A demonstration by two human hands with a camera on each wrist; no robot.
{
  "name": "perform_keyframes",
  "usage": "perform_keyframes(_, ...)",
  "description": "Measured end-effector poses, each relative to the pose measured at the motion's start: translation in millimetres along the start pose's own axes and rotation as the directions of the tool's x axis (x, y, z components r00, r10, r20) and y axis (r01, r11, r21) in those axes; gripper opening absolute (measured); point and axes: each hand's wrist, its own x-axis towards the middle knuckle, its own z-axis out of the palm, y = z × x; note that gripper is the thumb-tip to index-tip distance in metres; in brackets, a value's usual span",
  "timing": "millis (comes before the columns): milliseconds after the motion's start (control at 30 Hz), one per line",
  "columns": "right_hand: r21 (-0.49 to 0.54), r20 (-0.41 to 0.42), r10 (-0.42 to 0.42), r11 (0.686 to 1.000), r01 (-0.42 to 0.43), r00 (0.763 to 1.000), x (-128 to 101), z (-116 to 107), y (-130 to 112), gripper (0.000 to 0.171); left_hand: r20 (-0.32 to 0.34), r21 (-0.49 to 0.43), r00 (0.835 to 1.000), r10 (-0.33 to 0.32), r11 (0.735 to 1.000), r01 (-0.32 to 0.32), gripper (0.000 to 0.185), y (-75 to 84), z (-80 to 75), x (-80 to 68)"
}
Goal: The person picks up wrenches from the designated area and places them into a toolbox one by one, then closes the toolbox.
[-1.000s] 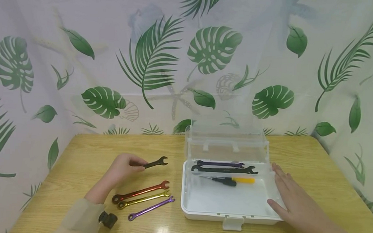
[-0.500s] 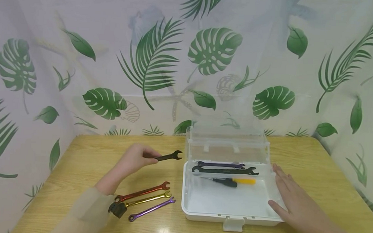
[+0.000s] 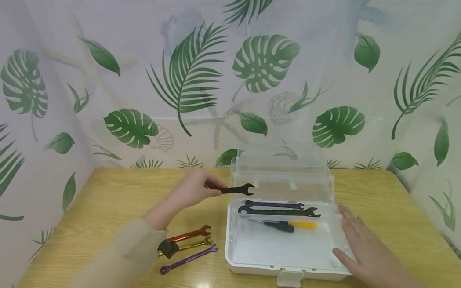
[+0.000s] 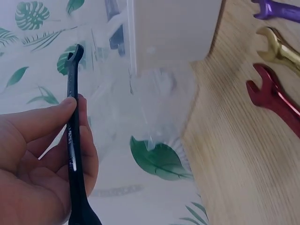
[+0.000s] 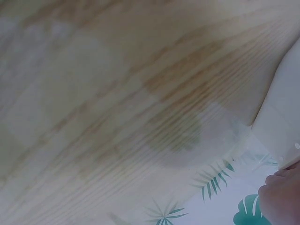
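No readable brand anywhere; there's some faint marking on the shank of the black wrench (image 3: 236,189) in the left wrist view, but it's too blurry to make out.

Surface is a light wood-grain table (image 3: 104,198), shiny near the front edge, boxed in on three sides by white curtain (image 3: 102,30) printed with green palm and monstera leaves.

Count: six wrenches total plus one screwdriver. Three lie on the table at near left, side by side: red (image 3: 187,234), gold (image 3: 192,244), purple (image 3: 188,259). Inside the white box (image 3: 286,270), along its far side, there's a purple one (image 3: 273,204), a longer black one (image 3: 278,211) and a screwdriver (image 3: 285,225) with a yellow and black handle. The box's clear lid (image 3: 282,173) stands open at the far side.

The left hand (image 3: 193,190) pinches the small black wrench by one end between thumb and fingers, holding it in the air over the box's far left corner, open jaw pointing right. The right hand (image 3: 362,249) lies flat with fingers straight and slightly spread, resting against the box's right rim.
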Motion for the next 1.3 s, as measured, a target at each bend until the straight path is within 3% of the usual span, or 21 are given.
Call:
perform_keyframes(667,-0.001,-0.028,-0.019,1.000,0.019,0.999,-2.8,3.5,3.7,0.084,0.105,0.006,0.985,0.134,0.991,-0.135,0.017,52.4,45.5,42.3)
perform_keyframes(933,0.006,-0.009,0.002,1.000,-0.002,1.000,-1.2,3.0,2.3,0.086,0.136,0.027,0.979,0.153,0.987,-0.158,0.019,72.4,56.8,56.7)
perform_keyframes(1300,0.004,-0.060,-0.025,1.000,0.026,0.998,1.6,5.6,2.0,0.085,0.181,0.047,0.972,0.152,0.985,-0.163,0.018,88.5,69.6,70.5)
